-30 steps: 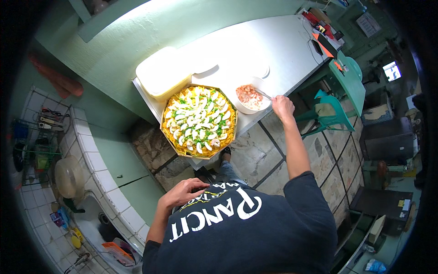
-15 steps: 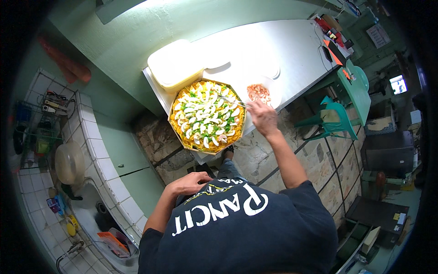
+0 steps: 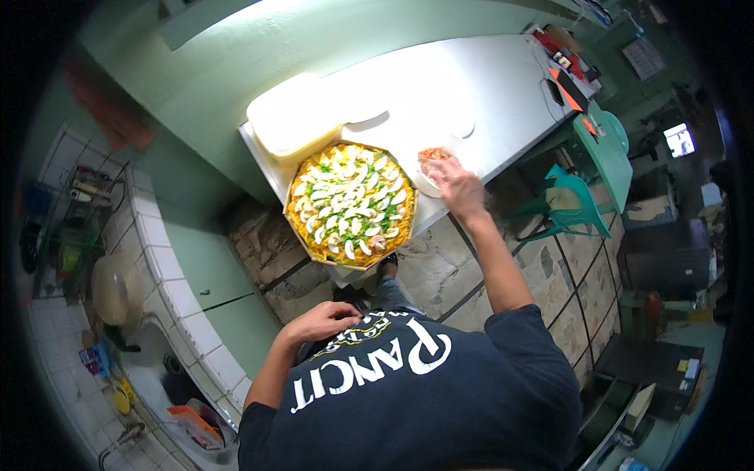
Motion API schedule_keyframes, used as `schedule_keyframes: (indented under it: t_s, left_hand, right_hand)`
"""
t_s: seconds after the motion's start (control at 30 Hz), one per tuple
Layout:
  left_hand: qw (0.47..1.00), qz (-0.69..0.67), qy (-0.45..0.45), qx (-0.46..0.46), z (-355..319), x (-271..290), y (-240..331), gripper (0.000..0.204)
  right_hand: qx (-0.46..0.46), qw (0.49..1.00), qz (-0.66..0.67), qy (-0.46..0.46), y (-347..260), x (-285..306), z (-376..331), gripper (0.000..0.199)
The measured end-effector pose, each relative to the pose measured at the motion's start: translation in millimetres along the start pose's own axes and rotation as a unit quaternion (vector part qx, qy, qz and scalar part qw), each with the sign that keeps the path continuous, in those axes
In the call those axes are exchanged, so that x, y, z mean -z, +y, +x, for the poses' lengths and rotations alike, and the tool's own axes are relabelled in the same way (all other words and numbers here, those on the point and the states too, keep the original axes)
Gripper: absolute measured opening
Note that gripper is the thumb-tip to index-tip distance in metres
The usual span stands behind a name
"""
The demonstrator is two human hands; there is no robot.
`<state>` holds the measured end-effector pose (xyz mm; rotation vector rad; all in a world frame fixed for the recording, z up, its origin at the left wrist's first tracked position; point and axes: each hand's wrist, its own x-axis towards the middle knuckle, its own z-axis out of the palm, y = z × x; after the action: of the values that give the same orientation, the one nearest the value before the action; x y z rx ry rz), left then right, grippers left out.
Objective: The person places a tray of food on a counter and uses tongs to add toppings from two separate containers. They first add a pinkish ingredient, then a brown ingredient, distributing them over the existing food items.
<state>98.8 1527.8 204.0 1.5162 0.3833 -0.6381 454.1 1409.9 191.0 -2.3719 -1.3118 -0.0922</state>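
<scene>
An octagonal tray [image 3: 301,242] of yellow noodles [image 3: 402,225] sits at the near left end of the white table. White egg slices [image 3: 351,184] and chopped green bits cover the noodles. Right of the tray stands a round white tub [image 3: 428,188] holding pinkish-orange pieces that look like small shrimp [image 3: 434,155]. Over the tub's near side, my right hand [image 3: 462,191] is closed and slightly blurred. It grips metal tongs, whose tips are blurred among the pieces. Against the front of my dark shirt rests my left hand [image 3: 326,320], fingers stretched out, holding nothing.
A large pale yellow container [image 3: 292,118] stands behind the tray, against the wall. The white table [image 3: 503,86] runs to the far right, where a green plastic chair [image 3: 561,200] stands beside it. A tiled counter with a sink [image 3: 149,353] lies at left.
My right hand has shifted from beside the tray to over the tub, taking the tongs off the noodles. The left hand stays at my shirt. The whole view has shifted slightly.
</scene>
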Motion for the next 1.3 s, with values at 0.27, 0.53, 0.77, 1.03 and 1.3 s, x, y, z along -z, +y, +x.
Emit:
schedule_keyframes:
  t_s: [0.27, 0.53, 0.77, 1.03, 1.3]
  left_hand:
    - [0.998, -0.001, 0.07, 0.005, 11.8, -13.1, -11.7, 0.034]
    - [0.99, -0.006, 0.137, -0.024, 20.9, -21.8, -28.6, 0.028]
    - [0.981, -0.051, 0.187, -0.018, 13.3, -25.4, -28.8, 0.03]
    - [0.936, -0.091, 0.334, -0.071, 12.4, -22.1, -97.1, 0.032]
    - [0.913, -0.043, 0.399, 0.08, -0.6, -32.3, -233.5, 0.029]
  right_hand:
    - [-0.165, 0.965, -0.195, -0.053, 100.4, 34.6, 1.9, 0.021]
    - [-0.172, 0.958, -0.209, -0.097, 109.2, 1.2, 2.4, 0.027]
    - [-0.249, 0.954, -0.146, -0.08, 106.0, 25.4, -9.6, 0.026]
    - [-0.134, 0.968, 0.206, -0.047, 3.6, 0.4, -33.9, 0.021]
    - [0.154, 0.988, -0.022, 0.004, -68.0, -68.6, -32.8, 0.022]
